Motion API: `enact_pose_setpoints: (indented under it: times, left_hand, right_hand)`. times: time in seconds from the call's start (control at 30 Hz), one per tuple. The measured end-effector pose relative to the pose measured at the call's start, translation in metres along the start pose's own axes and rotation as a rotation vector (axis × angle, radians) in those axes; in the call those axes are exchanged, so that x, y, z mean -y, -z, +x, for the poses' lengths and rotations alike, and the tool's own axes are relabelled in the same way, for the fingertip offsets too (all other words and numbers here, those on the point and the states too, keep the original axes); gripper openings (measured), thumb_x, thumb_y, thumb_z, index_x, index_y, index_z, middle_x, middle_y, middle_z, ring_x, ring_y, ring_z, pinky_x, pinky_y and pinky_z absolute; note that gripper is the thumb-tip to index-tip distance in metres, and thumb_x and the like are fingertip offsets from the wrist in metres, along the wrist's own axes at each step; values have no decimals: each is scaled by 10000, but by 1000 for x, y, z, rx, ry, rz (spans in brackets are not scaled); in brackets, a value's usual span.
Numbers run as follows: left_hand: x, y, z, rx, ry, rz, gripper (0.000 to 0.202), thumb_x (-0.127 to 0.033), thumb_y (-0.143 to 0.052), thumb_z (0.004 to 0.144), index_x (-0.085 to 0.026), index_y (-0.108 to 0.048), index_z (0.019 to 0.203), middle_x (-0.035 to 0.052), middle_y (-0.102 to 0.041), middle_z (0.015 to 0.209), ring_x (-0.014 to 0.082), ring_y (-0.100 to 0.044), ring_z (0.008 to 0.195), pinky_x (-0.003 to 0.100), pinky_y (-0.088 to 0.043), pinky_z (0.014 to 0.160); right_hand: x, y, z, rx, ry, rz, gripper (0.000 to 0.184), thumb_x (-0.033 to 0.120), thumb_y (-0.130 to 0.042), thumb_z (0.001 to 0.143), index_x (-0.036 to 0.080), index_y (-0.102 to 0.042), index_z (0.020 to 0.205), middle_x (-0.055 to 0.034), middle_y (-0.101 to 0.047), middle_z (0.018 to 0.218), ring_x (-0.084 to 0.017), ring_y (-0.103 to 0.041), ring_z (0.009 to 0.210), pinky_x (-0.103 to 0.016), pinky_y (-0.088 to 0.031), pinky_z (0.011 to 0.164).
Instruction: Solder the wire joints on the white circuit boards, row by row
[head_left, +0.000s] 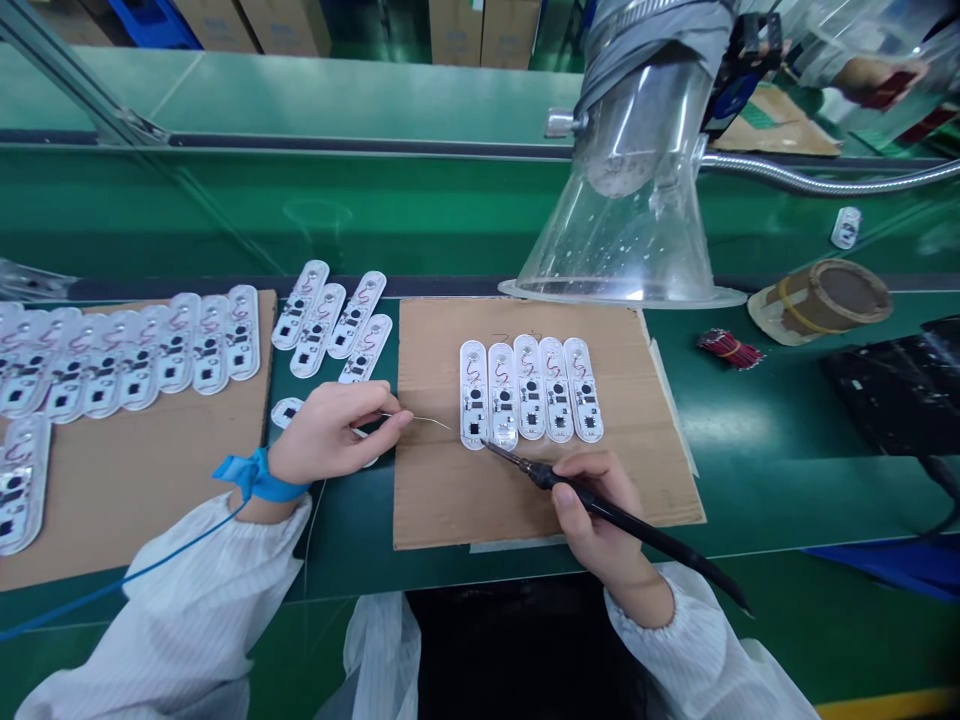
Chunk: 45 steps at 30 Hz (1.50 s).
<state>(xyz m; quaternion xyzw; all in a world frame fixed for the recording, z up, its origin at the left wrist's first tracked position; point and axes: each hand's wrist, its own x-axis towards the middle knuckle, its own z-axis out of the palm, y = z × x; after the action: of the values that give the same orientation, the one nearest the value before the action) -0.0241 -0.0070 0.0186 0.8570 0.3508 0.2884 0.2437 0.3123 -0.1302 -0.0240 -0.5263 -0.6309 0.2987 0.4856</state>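
Note:
My right hand (pixel 602 520) is closed around a soldering iron (pixel 541 475). Its tip is at the lower end of the leftmost circuit board (pixel 473 395) in a row of several white, rounded boards; I cannot tell whether it touches. Between thumb and fingers of my left hand (pixel 341 430) is a thin solder wire (pixel 431 420), its free end pointing at that same board, a little apart from it. A blue wrist strap (pixel 262 477) circles my left wrist. The row lies on a cardboard sheet (pixel 442 500).
More white boards (pixel 244 332) lie on a second cardboard sheet (pixel 150 480) at left, others loose beside my left hand. A clear fume hood (pixel 622 240) hangs over the back. At right are a red wire bundle (pixel 731 349), a round container (pixel 821 300) and a black device (pixel 900 390).

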Motion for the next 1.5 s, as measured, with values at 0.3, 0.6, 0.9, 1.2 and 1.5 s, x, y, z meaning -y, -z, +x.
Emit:
enact_pose_setpoints:
  times: [0.3,0.6,0.9,1.2,1.5]
  left_hand:
    - [1,-3,-1,5,-10,11,218,-198,-660,1051,-240,-619,842,-66,-534,637,118,-431,509,286,-341,538]
    - [1,-2,1,10,-20,23,230,-197,-642,1064,-238,-612,840,-73,-484,621,119,-424,502,284,-334,536]
    - [2,1,1,16,23,9,246,-237,-630,1069,-235,-616,823,-46,-561,657,124,-452,533,285,-361,550]
    - [0,-6,10,-172,174,116,280,-267,-611,1045,-232,-557,772,-79,-340,599,119,-358,508,283,-303,529]
    - [2,-13,13,-200,190,119,253,-240,-614,1056,-231,-560,809,-89,-313,616,122,-344,522,264,-291,531]
  right_hand:
    - [13,-2,11,47,61,-117,98,273,-728,1037,289,-655,1100,11,-764,890,-166,-753,698,-258,-620,646]
    - [15,-2,14,69,69,-131,89,285,-729,1044,290,-662,1102,6,-773,890,-176,-768,704,-266,-623,646]
    - [9,0,9,34,8,-19,100,318,-735,1068,292,-674,1144,-5,-750,944,-172,-731,734,-284,-618,668]
    - [19,-21,46,-76,-100,-35,123,370,-753,1070,278,-695,1127,-19,-765,947,-190,-742,777,-307,-622,682]
    - [17,-24,56,-73,-89,-135,134,387,-766,1044,271,-708,1080,-22,-786,914,-210,-764,768,-316,-617,657]
